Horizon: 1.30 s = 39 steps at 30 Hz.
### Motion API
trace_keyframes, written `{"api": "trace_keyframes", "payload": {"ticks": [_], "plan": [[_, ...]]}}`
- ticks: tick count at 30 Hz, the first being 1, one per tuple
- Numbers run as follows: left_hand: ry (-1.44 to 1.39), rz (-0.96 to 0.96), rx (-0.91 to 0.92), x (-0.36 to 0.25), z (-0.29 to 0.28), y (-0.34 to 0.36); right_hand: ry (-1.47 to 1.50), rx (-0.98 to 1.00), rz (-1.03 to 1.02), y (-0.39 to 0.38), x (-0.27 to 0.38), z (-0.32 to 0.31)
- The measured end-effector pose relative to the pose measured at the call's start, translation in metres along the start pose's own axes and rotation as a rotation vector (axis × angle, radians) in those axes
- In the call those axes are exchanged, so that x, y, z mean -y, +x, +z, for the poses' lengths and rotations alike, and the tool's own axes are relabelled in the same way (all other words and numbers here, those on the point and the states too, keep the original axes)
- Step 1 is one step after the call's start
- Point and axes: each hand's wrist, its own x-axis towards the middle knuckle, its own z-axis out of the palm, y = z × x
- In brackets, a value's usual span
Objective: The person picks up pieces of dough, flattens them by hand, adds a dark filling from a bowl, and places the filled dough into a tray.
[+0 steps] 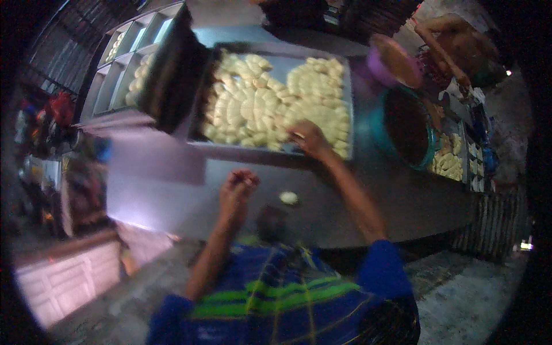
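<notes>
My right hand (309,140) reaches over the near edge of a large metal tray (270,154). Its fingers are closed at the tips around what looks like a small pale dough piece, partly hidden. Many pale dough pieces (250,106) lie packed close together in the tray, some larger and rounded, others small. My left hand (236,188) hovers above the table in front of the tray, fingers curled in; whatever they hold, if anything, is too blurred to make out. One small dough ball (288,198) rests on the table between my forearms.
The dark tabletop (155,190) curves around me. A compartmented tray or rack (123,63) holding dough stands at the left. Right of the tray are a purple basin (376,66) and a teal tub (379,123). More dough pieces (448,158) lie farther right, near another person (460,49).
</notes>
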Motion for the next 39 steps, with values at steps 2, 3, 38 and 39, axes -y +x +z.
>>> {"api": "trace_keyframes", "payload": {"ticks": [2, 3, 38, 39], "plan": [[0.254, 0.229, 0.005, -0.008, 0.020, 0.001, 0.278, -0.406, 0.162, -0.012, 0.033, -0.005], [0.396, 0.311, -0.007, -0.013, 0.031, 0.000, 0.368, -0.430, 0.219, -0.020, 0.053, -0.005], [0.493, -0.032, 0.172, 0.020, 0.013, -0.002, 0.132, 0.341, 0.757, -0.200, -0.128, -0.237], [0.499, -0.037, 0.160, 0.021, 0.011, -0.003, 0.174, 0.344, 0.776, -0.199, -0.129, -0.237]]}}
